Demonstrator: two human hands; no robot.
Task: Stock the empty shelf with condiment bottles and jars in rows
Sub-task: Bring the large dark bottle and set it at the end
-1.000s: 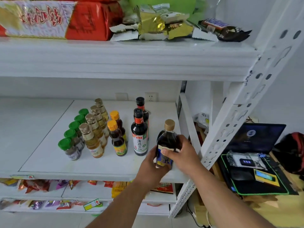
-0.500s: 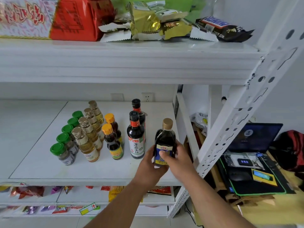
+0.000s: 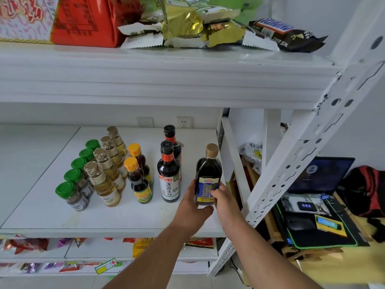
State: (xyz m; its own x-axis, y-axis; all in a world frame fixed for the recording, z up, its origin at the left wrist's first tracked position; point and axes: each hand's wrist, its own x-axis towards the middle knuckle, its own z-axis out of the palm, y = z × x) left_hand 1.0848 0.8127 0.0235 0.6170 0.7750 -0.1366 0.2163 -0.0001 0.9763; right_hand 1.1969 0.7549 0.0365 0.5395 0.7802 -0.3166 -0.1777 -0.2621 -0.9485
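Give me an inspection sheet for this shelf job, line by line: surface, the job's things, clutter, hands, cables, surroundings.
Surface: white shelf, bare on its left part.
Job's things: five green-capped jars, four gold-capped bottles, two orange-capped bottles and two dark soy sauce bottles, each in a row running front to back; blue-labelled dark bottle upright at the right end.
Clutter: nothing seen.
Hands: left hand and right hand both hold the blue-labelled bottle low down.
Cables: nothing seen on the shelf.
Surroundings: snack packets on the shelf above; laptop on the right.
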